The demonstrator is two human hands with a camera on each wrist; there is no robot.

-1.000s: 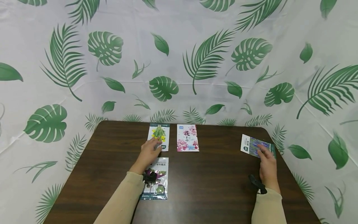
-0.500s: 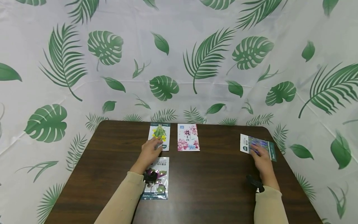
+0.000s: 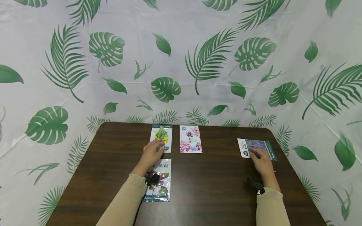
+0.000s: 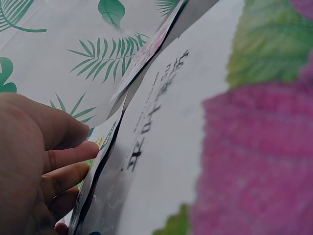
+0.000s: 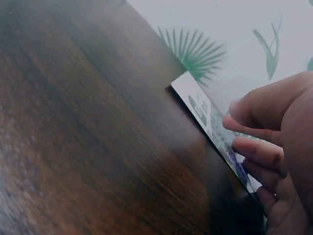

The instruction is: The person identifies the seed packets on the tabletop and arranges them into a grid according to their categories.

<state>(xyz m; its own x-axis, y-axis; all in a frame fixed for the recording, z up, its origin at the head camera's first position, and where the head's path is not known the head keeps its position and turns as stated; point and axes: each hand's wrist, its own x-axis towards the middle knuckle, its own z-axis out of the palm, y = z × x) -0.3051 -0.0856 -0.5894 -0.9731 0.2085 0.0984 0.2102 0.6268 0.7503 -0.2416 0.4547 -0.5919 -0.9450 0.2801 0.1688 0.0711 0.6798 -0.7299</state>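
Note:
My left hand (image 3: 151,156) rests at the lower part of a seed packet with yellow flowers (image 3: 162,131), its fingers relaxed. Below that wrist lies a larger shiny packet with purple leaves (image 3: 164,183), partly covered by the forearm; its purple print (image 4: 254,156) fills much of the left wrist view. On the right side of the table, my right hand (image 3: 261,161) has its fingertips on a packet with purple-blue flowers (image 3: 242,147), which lies sideways and slightly tilted. The right wrist view shows loosely bent fingers over this flower packet (image 5: 195,100), which lies close to the tabletop.
A packet with pink blossoms (image 3: 190,139) lies at the back of the dark wooden table (image 3: 210,188), to the right of the yellow-flower packet. Behind the table's far edge hangs a white cloth with green leaf prints (image 3: 167,67).
My right hand has moved a little left, and the purple-blue flower packet has shifted left with it and turned slightly. My left hand and the other packets have stayed in place.

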